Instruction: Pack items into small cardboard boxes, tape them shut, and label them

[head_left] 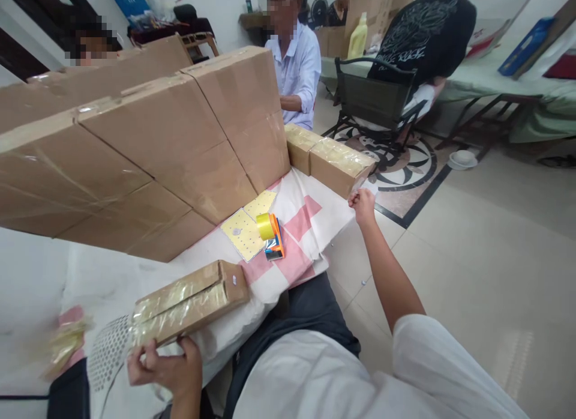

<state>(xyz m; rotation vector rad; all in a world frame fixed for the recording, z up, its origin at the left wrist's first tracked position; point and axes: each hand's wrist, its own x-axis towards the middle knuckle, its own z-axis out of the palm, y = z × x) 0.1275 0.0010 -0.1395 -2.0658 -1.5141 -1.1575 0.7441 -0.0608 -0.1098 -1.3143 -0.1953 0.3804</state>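
A long cardboard box point(189, 299), sealed with clear tape, lies at the front of the cloth-covered table. My left hand point(166, 368) is at its near left end, fingers curled against the lower edge and thumb apart. My right hand point(363, 204) is stretched out to the far right, its fingers pinched together beside the end of another taped box point(335, 167). A thin white piece point(371, 187) shows just beyond those fingers; what they hold is not clear. Between the hands, an orange and blue tape dispenser point(276, 242) with a yellow tape roll point(265, 226) rests on the table.
Large stacked cartons point(180, 137) form a wall along the table's far side. A yellow dotted sheet point(243, 233) lies before them on the pink and white cloth point(288, 269). Other people sit beyond, one on a folding chair point(378, 92). A white bowl point(462, 160) stands on the floor.
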